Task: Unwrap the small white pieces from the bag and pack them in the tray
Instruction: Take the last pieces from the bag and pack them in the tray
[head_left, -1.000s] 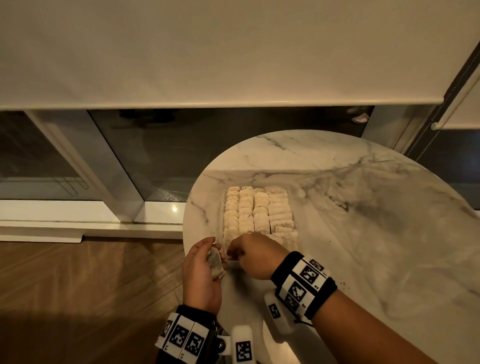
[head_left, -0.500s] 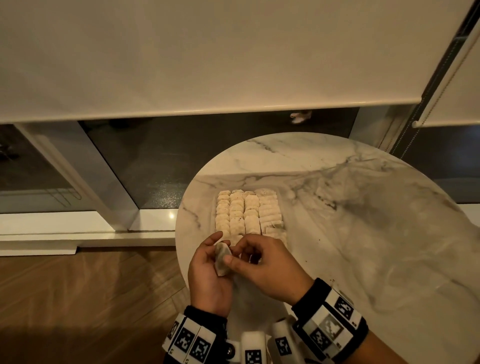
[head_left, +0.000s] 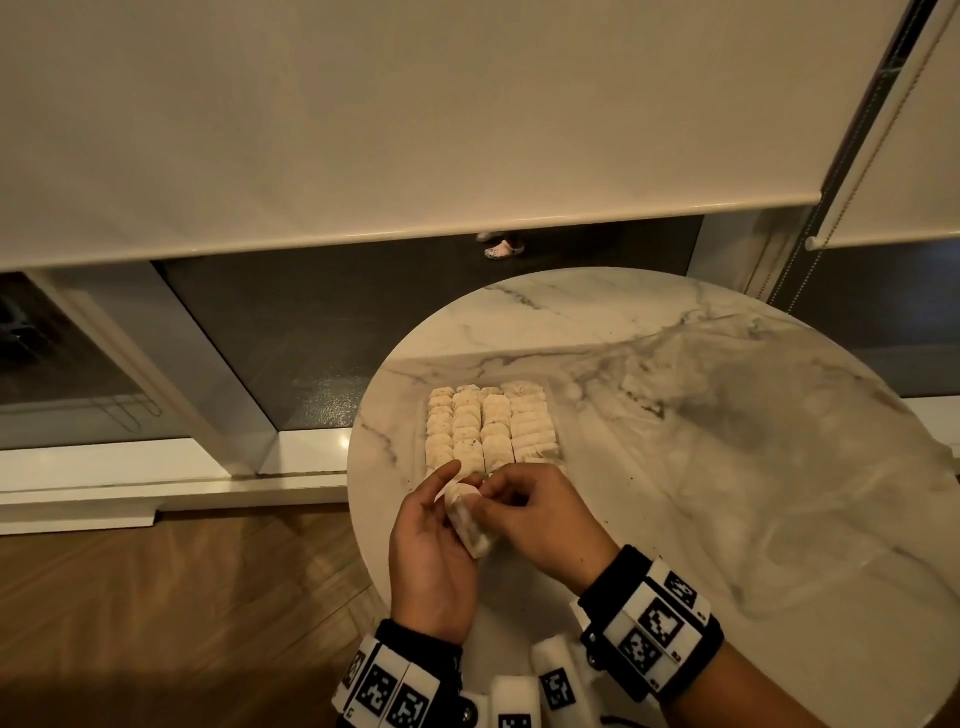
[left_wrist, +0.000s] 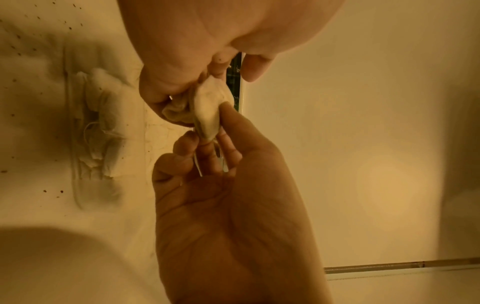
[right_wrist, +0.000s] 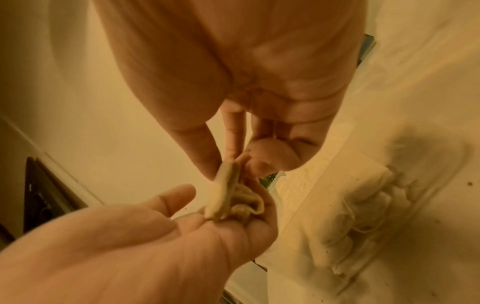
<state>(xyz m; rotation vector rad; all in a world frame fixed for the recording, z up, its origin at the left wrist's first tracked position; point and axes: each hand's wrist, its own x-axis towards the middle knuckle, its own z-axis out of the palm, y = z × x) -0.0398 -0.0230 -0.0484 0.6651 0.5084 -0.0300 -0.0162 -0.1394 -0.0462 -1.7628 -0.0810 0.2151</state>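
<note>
At the near edge of the round marble surface (head_left: 701, 467), head view: my left hand (head_left: 431, 561) cradles one small wrapped piece (head_left: 467, 525), thumb and fingers curled round it, palm turned up, likely so it is steadied. My right hand (head_left: 540, 525) pinches the top of the piece, fingers curled, placed, I judge, to peel the wrapper. Item: tray (head_left: 551, 410), shallow, seemingly clear, its rim barely showing, just beyond my hands. Item: packed pieces (head_left: 488, 426), pale, pillow-shaped, set in four tight rows, presumably to use the space fully. The near end is hidden by my hands. No bag can be told apart.

Left wrist view: the left hand (left_wrist: 228, 205) grips the lower end of the piece (left_wrist: 207, 111), which is cream, soft, tapered. A thin string or strip hangs below it between my fingers (left_wrist: 182, 144). The right hand (left_wrist: 197, 51) holds crumpled wrapper (left_wrist: 176, 111) beside it, thin and creased. The tray (left_wrist: 75, 160) lies on the surface, its contents blurred.

Right wrist view: the right hand (right_wrist: 155, 236) holds the loosened wrapper (right_wrist: 246, 205), folded in ruffles. The left hand (right_wrist: 246, 92) pinches the piece (right_wrist: 223, 193) from above. The tray (right_wrist: 441, 164), translucent with rounded corners, sits beside.
</note>
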